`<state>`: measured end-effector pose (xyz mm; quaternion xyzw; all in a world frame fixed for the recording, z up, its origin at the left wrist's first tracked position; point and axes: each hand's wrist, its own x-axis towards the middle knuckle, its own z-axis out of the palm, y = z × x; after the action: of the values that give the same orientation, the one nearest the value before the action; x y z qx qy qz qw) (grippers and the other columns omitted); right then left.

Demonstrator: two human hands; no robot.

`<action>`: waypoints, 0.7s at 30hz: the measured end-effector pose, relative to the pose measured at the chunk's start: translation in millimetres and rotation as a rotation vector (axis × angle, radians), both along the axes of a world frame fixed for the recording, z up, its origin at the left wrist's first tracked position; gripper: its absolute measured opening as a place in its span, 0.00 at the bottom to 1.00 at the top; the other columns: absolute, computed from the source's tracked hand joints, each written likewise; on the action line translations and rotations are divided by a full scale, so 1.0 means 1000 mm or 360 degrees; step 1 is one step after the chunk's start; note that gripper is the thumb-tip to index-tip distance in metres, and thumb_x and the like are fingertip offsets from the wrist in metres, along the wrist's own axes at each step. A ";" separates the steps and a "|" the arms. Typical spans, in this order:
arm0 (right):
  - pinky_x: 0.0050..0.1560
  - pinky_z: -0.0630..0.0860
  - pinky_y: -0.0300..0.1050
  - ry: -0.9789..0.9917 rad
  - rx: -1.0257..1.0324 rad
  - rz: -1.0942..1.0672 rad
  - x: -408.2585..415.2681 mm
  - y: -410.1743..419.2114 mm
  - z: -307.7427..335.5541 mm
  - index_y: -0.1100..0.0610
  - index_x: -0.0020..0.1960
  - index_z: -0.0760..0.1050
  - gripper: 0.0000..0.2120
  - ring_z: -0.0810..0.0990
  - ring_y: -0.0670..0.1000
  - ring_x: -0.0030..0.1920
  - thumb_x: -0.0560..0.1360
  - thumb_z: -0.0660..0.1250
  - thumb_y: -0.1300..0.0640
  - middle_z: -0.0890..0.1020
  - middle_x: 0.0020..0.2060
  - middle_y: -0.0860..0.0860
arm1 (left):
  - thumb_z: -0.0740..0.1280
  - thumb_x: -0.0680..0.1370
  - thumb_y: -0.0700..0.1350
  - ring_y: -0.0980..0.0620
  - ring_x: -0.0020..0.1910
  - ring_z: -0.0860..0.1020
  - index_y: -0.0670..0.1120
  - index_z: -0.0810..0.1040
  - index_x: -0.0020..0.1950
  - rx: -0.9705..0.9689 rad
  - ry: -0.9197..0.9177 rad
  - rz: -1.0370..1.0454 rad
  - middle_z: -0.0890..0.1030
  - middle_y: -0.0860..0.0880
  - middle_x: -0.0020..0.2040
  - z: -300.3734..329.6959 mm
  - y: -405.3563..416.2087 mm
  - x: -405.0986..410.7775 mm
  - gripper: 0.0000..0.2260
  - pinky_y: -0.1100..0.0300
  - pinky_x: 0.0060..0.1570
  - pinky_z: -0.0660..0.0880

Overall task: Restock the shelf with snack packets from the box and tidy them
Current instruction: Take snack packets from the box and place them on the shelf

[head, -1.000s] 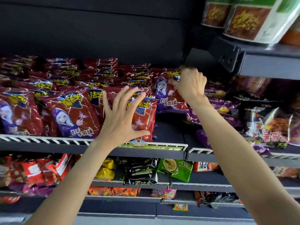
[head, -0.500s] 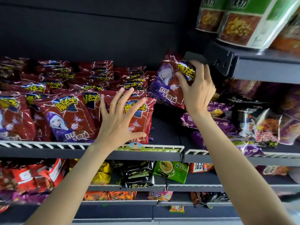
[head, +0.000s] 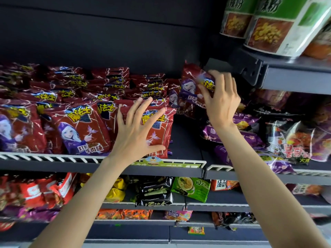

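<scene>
Rows of dark red snack packets (head: 77, 129) with a purple-hooded figure fill the dark shelf (head: 53, 162). My left hand (head: 136, 133) lies spread, fingers straight, against the front red packet (head: 161, 133) at the right end of the rows. My right hand (head: 221, 102) grips the top of another red packet (head: 191, 85) and holds it lifted above the shelf's right end, just under a bracket. The box is out of view.
Purple and black noodle packets (head: 286, 140) crowd the neighbouring shelf on the right. Green-labelled tubs (head: 266, 27) stand on the higher right shelf, whose bracket (head: 249, 68) juts out near my right hand. Mixed packets (head: 155, 194) fill the lower shelves. A bare gap lies behind the pressed packet.
My right hand has lifted its red packet off the back of the shelf and up toward the bracket. My left hand has stayed pressed on the front packet.
</scene>
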<state>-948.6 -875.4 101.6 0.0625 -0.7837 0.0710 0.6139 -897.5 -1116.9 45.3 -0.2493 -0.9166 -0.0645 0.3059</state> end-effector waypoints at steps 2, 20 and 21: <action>0.28 0.74 0.43 -0.0169 -0.0029 0.0023 -0.012 -0.011 0.002 0.58 0.54 0.77 0.14 0.80 0.53 0.44 0.74 0.69 0.50 0.80 0.45 0.54 | 0.72 0.60 0.69 0.42 0.75 0.52 0.54 0.56 0.75 0.0009 -0.0012 -0.0001 0.53 0.44 0.76 0.000 0.000 0.000 0.49 0.30 0.63 0.53; 0.67 0.61 0.54 -0.1520 0.0258 -0.0545 -0.080 -0.011 -0.008 0.54 0.69 0.67 0.22 0.62 0.62 0.68 0.78 0.63 0.47 0.62 0.69 0.61 | 0.69 0.60 0.71 0.43 0.74 0.52 0.54 0.55 0.75 0.0013 -0.0047 0.0037 0.53 0.44 0.76 -0.003 -0.008 -0.007 0.49 0.30 0.63 0.55; 0.64 0.65 0.55 -0.1529 0.0195 -0.0478 -0.076 -0.012 -0.009 0.56 0.70 0.65 0.24 0.64 0.63 0.67 0.77 0.64 0.49 0.61 0.70 0.62 | 0.69 0.60 0.72 0.43 0.74 0.52 0.54 0.55 0.75 0.0008 -0.0043 0.0033 0.53 0.44 0.76 -0.003 -0.010 -0.008 0.49 0.30 0.63 0.55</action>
<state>-1024.8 -887.8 93.1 -0.0548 -0.9807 -0.0434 0.1828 -905.7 -1126.6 41.9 -0.2381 -0.9230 -0.0670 0.2948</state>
